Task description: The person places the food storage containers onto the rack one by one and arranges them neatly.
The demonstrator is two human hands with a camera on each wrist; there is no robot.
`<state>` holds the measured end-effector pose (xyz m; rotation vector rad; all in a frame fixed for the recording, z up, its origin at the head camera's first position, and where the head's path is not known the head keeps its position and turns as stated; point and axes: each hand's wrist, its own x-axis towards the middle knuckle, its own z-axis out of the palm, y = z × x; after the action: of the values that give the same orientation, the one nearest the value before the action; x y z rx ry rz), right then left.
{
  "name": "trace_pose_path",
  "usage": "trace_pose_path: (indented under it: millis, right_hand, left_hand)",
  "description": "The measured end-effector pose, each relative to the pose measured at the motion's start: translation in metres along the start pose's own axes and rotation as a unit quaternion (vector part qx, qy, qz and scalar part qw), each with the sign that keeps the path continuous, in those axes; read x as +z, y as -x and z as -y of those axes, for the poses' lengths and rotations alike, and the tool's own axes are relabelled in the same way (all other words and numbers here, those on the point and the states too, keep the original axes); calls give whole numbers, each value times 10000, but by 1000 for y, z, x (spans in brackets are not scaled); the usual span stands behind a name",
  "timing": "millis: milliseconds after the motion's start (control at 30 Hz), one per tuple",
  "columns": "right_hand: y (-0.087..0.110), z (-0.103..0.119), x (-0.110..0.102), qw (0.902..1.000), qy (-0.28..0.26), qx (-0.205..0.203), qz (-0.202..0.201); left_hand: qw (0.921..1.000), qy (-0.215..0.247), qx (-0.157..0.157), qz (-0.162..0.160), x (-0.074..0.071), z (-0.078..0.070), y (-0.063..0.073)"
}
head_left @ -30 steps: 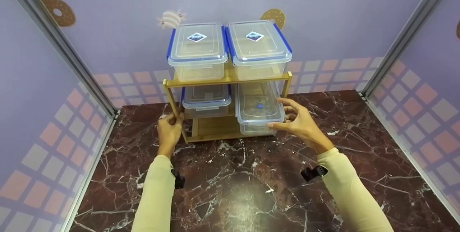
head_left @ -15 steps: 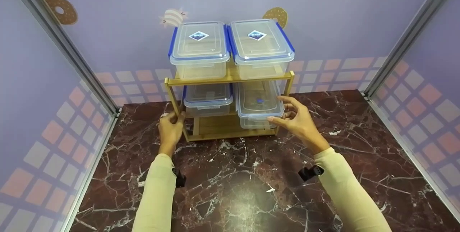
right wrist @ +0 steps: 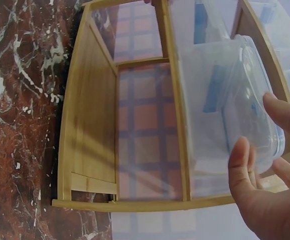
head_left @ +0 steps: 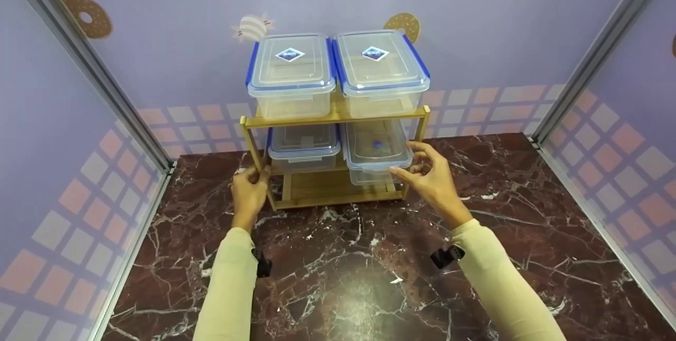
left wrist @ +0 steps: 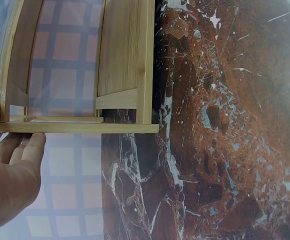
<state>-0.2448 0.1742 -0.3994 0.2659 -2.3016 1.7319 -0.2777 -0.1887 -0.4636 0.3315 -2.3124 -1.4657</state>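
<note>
A clear lidded plastic food container (head_left: 369,160) sits on the right of the middle shelf, its front end jutting past the shelf edge. My right hand (head_left: 435,185) grips its front right corner, thumb at the front and fingers along the side. A small blue spot shows through the lid; whether it is on or inside the container I cannot tell. My left hand (head_left: 248,196) holds the left side of the wooden rack (head_left: 338,117). In the left wrist view its fingers (left wrist: 34,150) lie behind the wooden upright (left wrist: 75,128).
Left of the held container stands a blue-rimmed lidded container (head_left: 303,153). Two larger blue-clipped containers, a left one (head_left: 293,74) and a right one (head_left: 381,72), stand on the top shelf. The bottom shelf (head_left: 322,188) is bare wood. Dark red marble surface (head_left: 338,272) lies in front.
The container in my right hand has slid backward and slightly left, deeper onto the middle shelf, and my right hand has moved along with it. My left hand has stayed on the rack.
</note>
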Motion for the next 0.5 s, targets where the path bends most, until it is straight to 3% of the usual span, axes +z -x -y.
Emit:
trace_pose_path:
  millis: [100, 300, 500]
  right_hand:
    - [4, 12, 6, 9994, 21, -265, -224]
    - [4, 13, 15, 9947, 96, -727, -720]
    - [0, 11, 20, 9955, -221, -523, -762]
  left_hand:
    - [10000, 7, -22, -8, 0, 0, 0]
    - [10000, 46, -51, 18, 1, 1, -1]
    - [10000, 5, 7, 8, 0, 1, 0]
